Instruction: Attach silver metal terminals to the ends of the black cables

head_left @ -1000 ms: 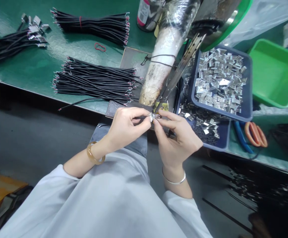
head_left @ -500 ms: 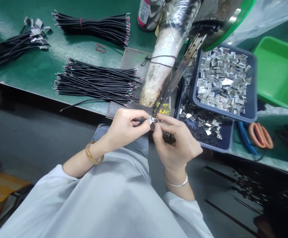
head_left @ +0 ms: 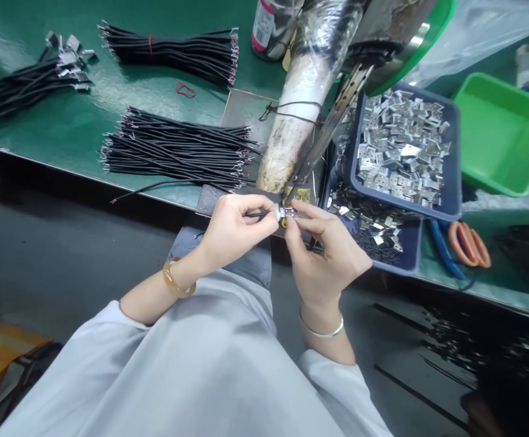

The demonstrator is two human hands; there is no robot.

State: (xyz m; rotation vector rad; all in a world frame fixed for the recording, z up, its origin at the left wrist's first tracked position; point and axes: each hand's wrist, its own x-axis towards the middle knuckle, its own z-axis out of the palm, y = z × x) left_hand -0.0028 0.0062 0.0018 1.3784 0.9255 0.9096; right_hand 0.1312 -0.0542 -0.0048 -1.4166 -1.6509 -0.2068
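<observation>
My left hand (head_left: 241, 227) pinches a black cable and the rear of a small silver metal connector (head_left: 288, 212) at its end. From the other side, the thumb and fingers of my right hand (head_left: 325, 249) close on the connector's front part. Both hands hang at the table's front edge, just below the tip of a white, stained tube (head_left: 286, 133) wrapped in clear film. Beyond my left hand lies a loose pile of cut black cables (head_left: 177, 152) with bared wire ends. The fine wires at the connector are too small to make out.
A blue tray (head_left: 453, 164) of metal shells overlaps a lower blue tray (head_left: 412, 258) of small parts. A green bin (head_left: 505, 133) and orange-and-blue handles (head_left: 467, 243) are at right. A tied cable bundle (head_left: 168, 54) and cables with connectors (head_left: 31, 79) lie at left.
My view has shifted slightly, so the trays appear further left. Both hands stay closed on the cable and connector, with the right fingers slightly repositioned.
</observation>
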